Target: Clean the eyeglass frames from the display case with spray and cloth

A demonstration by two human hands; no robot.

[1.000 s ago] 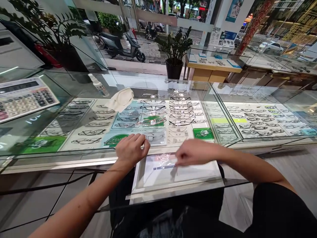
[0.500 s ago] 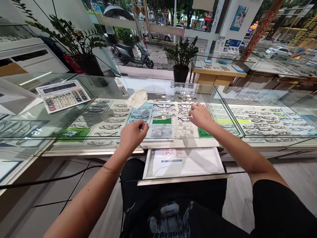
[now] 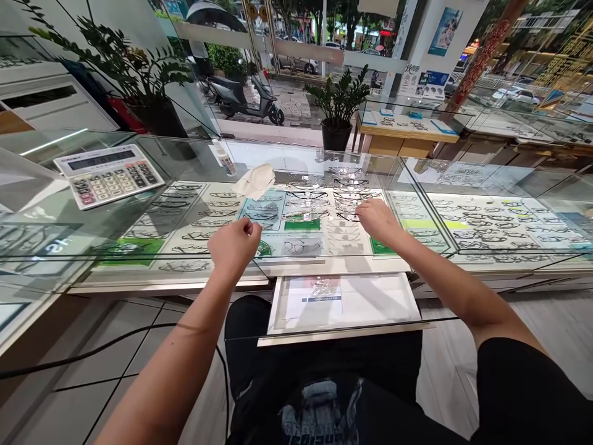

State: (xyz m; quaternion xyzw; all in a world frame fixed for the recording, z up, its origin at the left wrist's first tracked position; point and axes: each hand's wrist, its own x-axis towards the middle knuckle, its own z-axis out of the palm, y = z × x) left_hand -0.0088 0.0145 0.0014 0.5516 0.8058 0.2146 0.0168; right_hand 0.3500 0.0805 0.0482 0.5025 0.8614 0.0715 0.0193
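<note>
My left hand (image 3: 235, 247) hovers over the front of the glass counter, its fingers curled into a loose fist with nothing visible in it. My right hand (image 3: 378, 220) is further right, with fingers pinched at the right end of a pair of dark-framed eyeglasses (image 3: 346, 216). Those glasses are lowest in a column of several eyeglasses, with another pair (image 3: 351, 182) higher up. Left of that column lies a second one, including dark-rimmed eyeglasses (image 3: 306, 194) and a clear-lensed pair with a small white tag (image 3: 306, 217). The right fingertips are partly hidden.
A crumpled beige cloth (image 3: 254, 181) and a white spray bottle (image 3: 225, 157) lie behind the left hand. A large calculator (image 3: 109, 175) sits at the left. The glass counter (image 3: 296, 267) displays more eyeglasses inside. A shallow white drawer (image 3: 370, 303) stands open over my lap.
My left hand has moved left, away from the eyeglass columns. The right hand has shifted slightly right, and the dark-framed eyeglasses at its fingers have moved a little right and away from me.
</note>
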